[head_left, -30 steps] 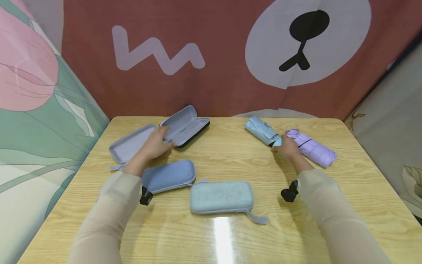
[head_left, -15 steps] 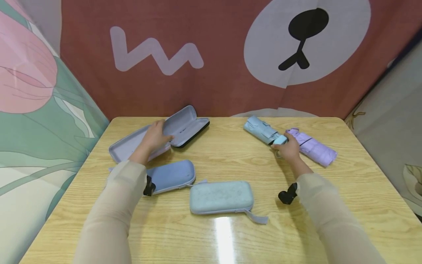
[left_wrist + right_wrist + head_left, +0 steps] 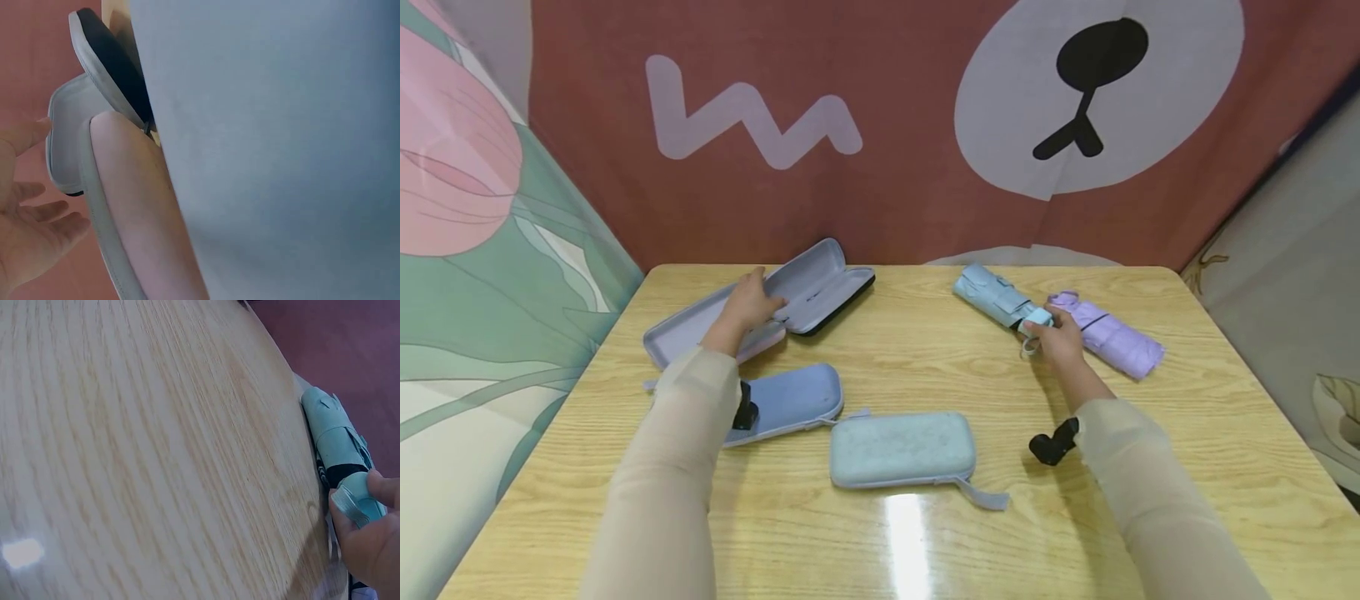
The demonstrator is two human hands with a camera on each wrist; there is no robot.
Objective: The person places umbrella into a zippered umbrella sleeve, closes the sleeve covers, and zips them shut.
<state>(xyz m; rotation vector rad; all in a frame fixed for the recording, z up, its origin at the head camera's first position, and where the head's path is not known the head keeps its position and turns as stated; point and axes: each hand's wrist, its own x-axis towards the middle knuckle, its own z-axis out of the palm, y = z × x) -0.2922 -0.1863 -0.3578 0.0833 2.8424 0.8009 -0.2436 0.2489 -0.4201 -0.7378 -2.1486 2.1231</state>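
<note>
Right hand [image 3: 1060,337] pinches a folded, pale-blue fabric umbrella [image 3: 992,296] at the far side of a wood-grain table [image 3: 925,358]; only the left wrist view clearly shows left hand [image 3: 31,240], fingers spread, beside an open, smooth pink-shelled case [image 3: 134,194].

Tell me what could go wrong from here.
The right hand holds the blue umbrella by one end, close to the purple umbrella, so turning it might nudge that one. The left hand is near a pink case and a black case, close together; shifting one may push the other.

Place: cloth-screened booth | printed backdrop [image 3: 910,125] | floral side hangings [image 3: 467,275] | wood-grain table [image 3: 887,358]
</note>
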